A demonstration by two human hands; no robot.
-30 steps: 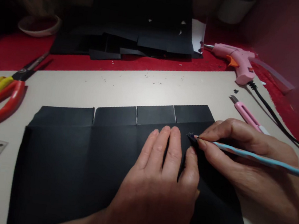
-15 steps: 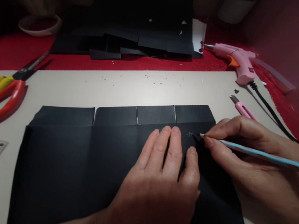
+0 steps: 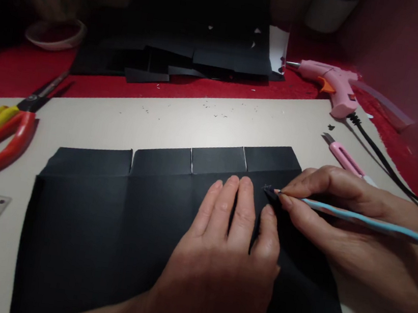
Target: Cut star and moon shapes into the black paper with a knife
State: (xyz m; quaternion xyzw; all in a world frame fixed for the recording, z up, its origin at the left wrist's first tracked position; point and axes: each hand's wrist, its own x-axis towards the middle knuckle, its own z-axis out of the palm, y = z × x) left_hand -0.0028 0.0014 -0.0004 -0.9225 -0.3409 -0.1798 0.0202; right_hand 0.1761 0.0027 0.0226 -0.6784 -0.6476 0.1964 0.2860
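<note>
black paper (image 3: 76,231) — on white sheet (image 3: 93,123), under left hand (image 3: 225,251) laid flat, gripping nothing visible | right hand (image 3: 365,254) pinching pencil (image 3: 369,223) at small pale mark (image 3: 266,186) | done: top edge slit into four flaps (image 3: 216,162) | left: mark looks unfinished — rest of visible paper unmarked

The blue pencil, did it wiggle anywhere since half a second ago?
Yes, a little: the blue pencil has its drawing end farther left in the view, nearer the rightmost slit in the black paper, which looks fixed.
</note>
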